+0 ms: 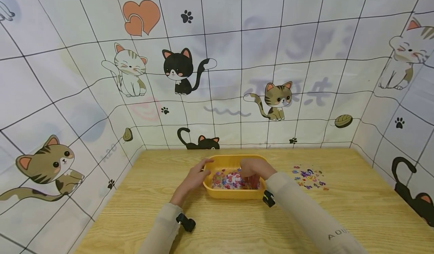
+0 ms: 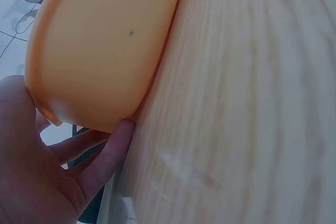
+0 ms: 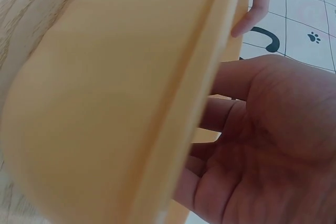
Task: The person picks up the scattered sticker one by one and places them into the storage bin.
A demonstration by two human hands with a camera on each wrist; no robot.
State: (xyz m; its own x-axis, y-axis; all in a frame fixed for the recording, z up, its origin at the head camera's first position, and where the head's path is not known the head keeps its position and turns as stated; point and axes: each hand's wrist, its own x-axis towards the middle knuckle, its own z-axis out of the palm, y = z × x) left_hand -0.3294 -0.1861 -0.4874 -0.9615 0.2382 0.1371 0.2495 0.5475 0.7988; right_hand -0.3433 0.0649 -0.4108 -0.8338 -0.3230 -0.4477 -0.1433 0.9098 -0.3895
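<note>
A yellow plastic tub (image 1: 230, 194) stands on the wooden table, with many small colourful pieces (image 1: 223, 181), sequin-like, spread over its bottom. A paler white-and-red patch (image 1: 234, 178) shows among them. My left hand (image 1: 196, 176) holds the tub's left end, its thumb at the rim. In the left wrist view, fingers (image 2: 113, 153) of that hand lie against the outside of the end wall, low near the table. My right hand (image 1: 255, 170) reaches down over the right side into the tub, fingers among the pieces. The right wrist view hides its fingertips behind the tub wall (image 3: 115, 87).
A loose scatter of similar small pieces (image 1: 308, 176) lies on the table (image 1: 230, 227) to the right of the tub. Behind and at both sides rises a white gridded covering (image 1: 220, 77) printed with cats.
</note>
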